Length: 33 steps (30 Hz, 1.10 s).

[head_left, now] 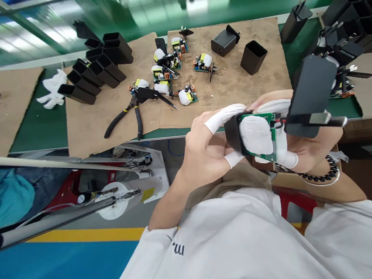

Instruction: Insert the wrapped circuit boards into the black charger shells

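Note:
My left hand [206, 148], with white finger cots on thumb and forefinger, grips a black plastic housing [233, 132] close to my chest. A green circuit board [273, 137] with a white block sticks partly out of that housing. My right hand [308, 147], also in finger cots and wearing a dark bead bracelet, pinches the board's far end, where a black cover with metal plug prongs [313, 96] is attached. Both hands are closed on this one assembly.
On the cardboard-covered bench [111, 116] lie black-handled pliers [127, 116], several loose circuit boards [166, 73], a row of empty black housings [97, 71], one upright housing [253, 57] and a finished adapter [224, 40]. More black housings [357, 9] are stacked at right. White gloves [52, 88] lie left.

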{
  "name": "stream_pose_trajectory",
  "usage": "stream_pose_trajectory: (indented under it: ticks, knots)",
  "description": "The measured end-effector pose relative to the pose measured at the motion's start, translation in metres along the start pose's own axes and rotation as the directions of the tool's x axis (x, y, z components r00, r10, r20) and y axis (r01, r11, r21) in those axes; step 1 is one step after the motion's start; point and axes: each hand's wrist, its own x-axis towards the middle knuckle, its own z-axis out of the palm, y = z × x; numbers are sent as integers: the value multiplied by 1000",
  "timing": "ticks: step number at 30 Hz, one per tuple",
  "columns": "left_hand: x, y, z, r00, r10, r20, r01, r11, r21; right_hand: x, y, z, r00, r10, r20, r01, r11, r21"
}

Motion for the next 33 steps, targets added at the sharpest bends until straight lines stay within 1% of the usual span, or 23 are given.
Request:
stream_pose_trajectory:
  ticks: [2,3,6,9,11,15,19,22,25,28,30,33]
  knots:
    - [0,-1,0,1000,1,-16,-1,1000,12,0,3,1,999,-44,-30,44,999,2]
    - [0,-1,0,1000,12,-22,-11,1000,21,0,4,2,999,-33,-40,33,999,-1]
    - [0,-1,-1,999,34,-4,-33,998,54,0,0,0,999,36,-24,-36,999,-9]
    - [1,0,-3,999,20,41,-24,996,83,2,-9,-4,992,127,12,-127,992,-14]
    - [2,1,-4,999,21,43,-24,997,74,4,-13,-7,986,166,34,-165,986,-17]
    - [3,2,-4,998,38,43,-38,999,21,8,-11,-11,987,142,69,-143,990,7]
    - [3,0,-3,998,33,50,-33,999,8,7,-4,-10,995,84,61,-85,996,21]
    - [2,-2,-2,998,24,62,-25,1000,15,4,-1,-5,1000,27,9,-27,999,47]
    - [1,-2,-2,998,1,66,-3,999,39,2,-1,-1,997,50,-61,-46,997,62]
    - [1,-1,-3,998,24,57,-26,999,30,2,-1,2,989,136,-60,-133,989,61]
    - [1,0,-3,998,37,48,-38,999,21,2,0,2,989,136,-54,-134,990,43]
    - [1,0,-3,999,19,48,-20,1000,18,2,2,1,995,82,-52,-80,996,38]
